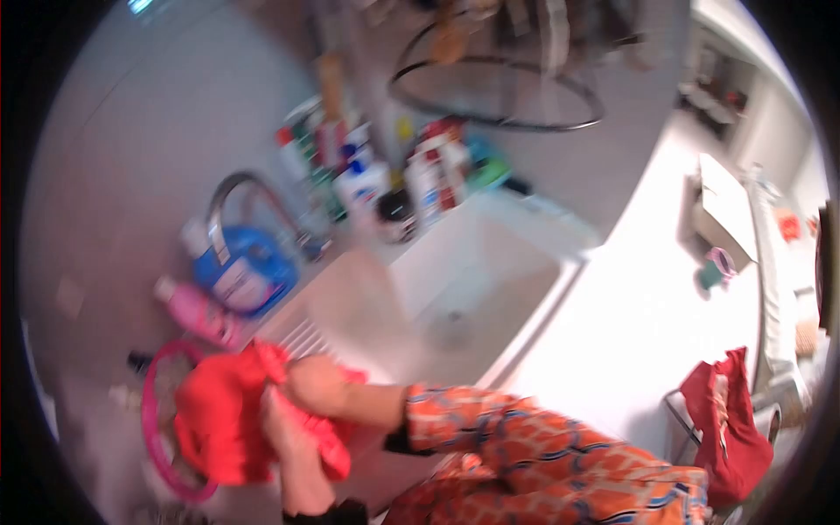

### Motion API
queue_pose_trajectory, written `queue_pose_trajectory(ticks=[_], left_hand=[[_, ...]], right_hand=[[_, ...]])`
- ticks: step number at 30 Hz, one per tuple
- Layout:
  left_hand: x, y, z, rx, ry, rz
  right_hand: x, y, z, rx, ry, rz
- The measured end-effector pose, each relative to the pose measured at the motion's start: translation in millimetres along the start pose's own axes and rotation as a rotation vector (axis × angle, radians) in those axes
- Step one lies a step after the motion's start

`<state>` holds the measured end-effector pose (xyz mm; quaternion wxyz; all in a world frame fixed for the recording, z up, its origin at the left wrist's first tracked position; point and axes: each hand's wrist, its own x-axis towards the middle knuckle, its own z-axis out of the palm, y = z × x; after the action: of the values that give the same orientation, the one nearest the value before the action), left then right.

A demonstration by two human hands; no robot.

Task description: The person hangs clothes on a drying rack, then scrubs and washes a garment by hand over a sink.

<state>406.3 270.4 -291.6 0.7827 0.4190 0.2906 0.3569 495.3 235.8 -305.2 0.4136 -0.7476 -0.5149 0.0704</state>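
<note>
A bright red cloth (223, 420) is bunched up in front of me, over the rim of a pink basin (153, 437). My right hand (319, 385), reaching in from an orange patterned sleeve, is closed on the cloth's upper part. Just below it, my left hand (289, 429), with a black cuff at the wrist, also grips the cloth. Motion blur smears the fingers of both hands. Most of the basin's inside is hidden behind the cloth.
Beside the cloth lies a white sink (472, 319) with a curved metal faucet (249, 179). A blue jug (249, 271) and a pink bottle (197, 311) stand near the faucet. Several bottles line the back ledge. On the right are a white counter (630, 324) and a dark red bag (731, 437).
</note>
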Motion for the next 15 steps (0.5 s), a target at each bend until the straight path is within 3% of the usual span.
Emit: queue_pose_trajectory(ticks=[1,2,3,4,7,8,11,15], left_hand=[[11,-3,-12,0.002,0.006,-0.051],[16,-3,-24,0.1,0.025,0.016],[60,-28,-91,-0.149,-0.404,-0.095],[31,-18,-62,-0.346,-0.377,-0.19],[10,-5,-32,-0.173,-0.153,-0.102],[6,-1,-27,-0.139,-0.104,-0.071],[1,10,-15,-0.085,-0.016,-0.008],[-6,21,-13,-0.05,0.068,0.036]], right_hand=[[5,5,8,-0.038,-0.061,0.02],[-4,-6,11,-0.046,0.033,-0.016],[-12,-10,21,-0.044,0.12,-0.153],[-23,-27,7,-0.062,0.038,-0.232],[1,-6,-1,-0.056,0.035,-0.115],[10,-7,-3,-0.092,-0.024,0.03],[-16,-22,28,-0.15,0.055,-0.181],[-5,-7,23,-0.117,-0.004,-0.138]])
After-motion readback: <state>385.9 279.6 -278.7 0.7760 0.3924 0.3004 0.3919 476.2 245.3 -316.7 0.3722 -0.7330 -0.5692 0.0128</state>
